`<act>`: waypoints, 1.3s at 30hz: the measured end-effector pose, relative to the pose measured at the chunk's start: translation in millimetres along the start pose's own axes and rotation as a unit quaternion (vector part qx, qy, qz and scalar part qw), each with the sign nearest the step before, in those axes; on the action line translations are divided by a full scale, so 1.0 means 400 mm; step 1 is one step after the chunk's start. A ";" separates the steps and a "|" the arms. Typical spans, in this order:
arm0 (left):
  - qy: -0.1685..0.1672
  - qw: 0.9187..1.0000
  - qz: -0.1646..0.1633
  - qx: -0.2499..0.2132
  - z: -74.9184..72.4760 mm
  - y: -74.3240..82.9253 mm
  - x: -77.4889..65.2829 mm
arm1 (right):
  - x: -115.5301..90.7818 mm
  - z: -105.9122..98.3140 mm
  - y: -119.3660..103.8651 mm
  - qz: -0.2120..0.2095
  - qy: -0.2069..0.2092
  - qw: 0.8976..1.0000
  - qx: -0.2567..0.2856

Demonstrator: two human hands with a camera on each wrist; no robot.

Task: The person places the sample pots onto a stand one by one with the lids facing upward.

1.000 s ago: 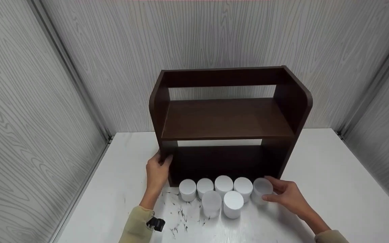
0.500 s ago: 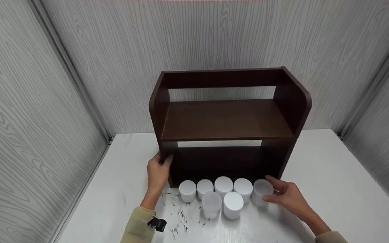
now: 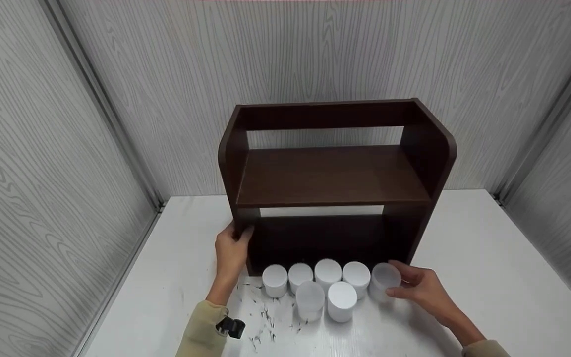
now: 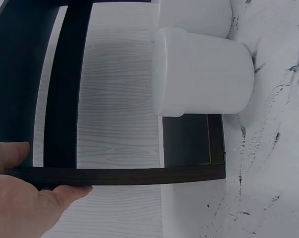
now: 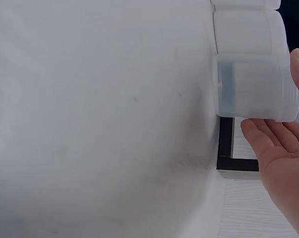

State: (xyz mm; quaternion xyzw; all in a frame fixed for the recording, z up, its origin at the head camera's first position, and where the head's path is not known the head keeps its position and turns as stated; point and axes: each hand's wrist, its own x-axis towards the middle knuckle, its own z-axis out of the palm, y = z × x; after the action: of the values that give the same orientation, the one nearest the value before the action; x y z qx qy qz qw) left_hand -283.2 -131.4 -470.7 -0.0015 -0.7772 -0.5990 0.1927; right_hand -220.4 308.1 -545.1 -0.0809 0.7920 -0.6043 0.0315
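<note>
A dark brown two-tier shelf [image 3: 335, 173] stands upright on the white table. My left hand [image 3: 231, 252] grips its left side panel, thumb inside and fingers outside, as the left wrist view [image 4: 21, 198] shows. In front of the shelf's lower opening stand several white jars [image 3: 327, 272], side by side. At the right end of that row is a translucent jar [image 3: 384, 282]; my right hand [image 3: 422, 287] holds it, the thumb on the near side and fingers round the right and far side. Another translucent jar [image 3: 310, 300] and a white jar [image 3: 341, 301] stand nearer to me.
Grey wood-grain walls [image 3: 325, 49] enclose the table [image 3: 479, 277] at the back and both sides. Dark scuff marks [image 3: 265, 315] lie on the tabletop at the front left. The shelf's upper board [image 3: 335, 173] has nothing on it.
</note>
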 end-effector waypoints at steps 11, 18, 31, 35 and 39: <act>0.005 1.000 -0.002 -0.002 0.004 0.001 0.004 | -0.002 0.004 0.004 0.009 0.008 1.000 0.010; 0.011 1.000 0.002 0.006 0.007 0.001 0.005 | -0.002 0.006 0.004 0.009 0.014 1.000 0.014; 0.003 1.000 -0.014 0.010 0.005 0.006 0.002 | -0.013 0.003 -0.006 0.012 0.025 0.999 0.020; 0.010 1.000 -0.012 0.013 0.006 0.007 0.003 | -0.014 -0.005 -0.022 0.006 0.032 0.999 0.020; 0.014 1.000 -0.012 0.013 0.005 0.008 0.003 | -0.019 -0.010 -0.042 -0.002 0.033 0.999 0.025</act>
State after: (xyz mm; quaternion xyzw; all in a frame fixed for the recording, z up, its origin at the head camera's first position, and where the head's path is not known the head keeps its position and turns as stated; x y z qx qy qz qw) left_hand -284.1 -128.9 -467.7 0.0185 -0.7824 -0.5909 0.1960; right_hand -212.0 308.9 -528.3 -0.0615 0.7769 -0.6266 0.0060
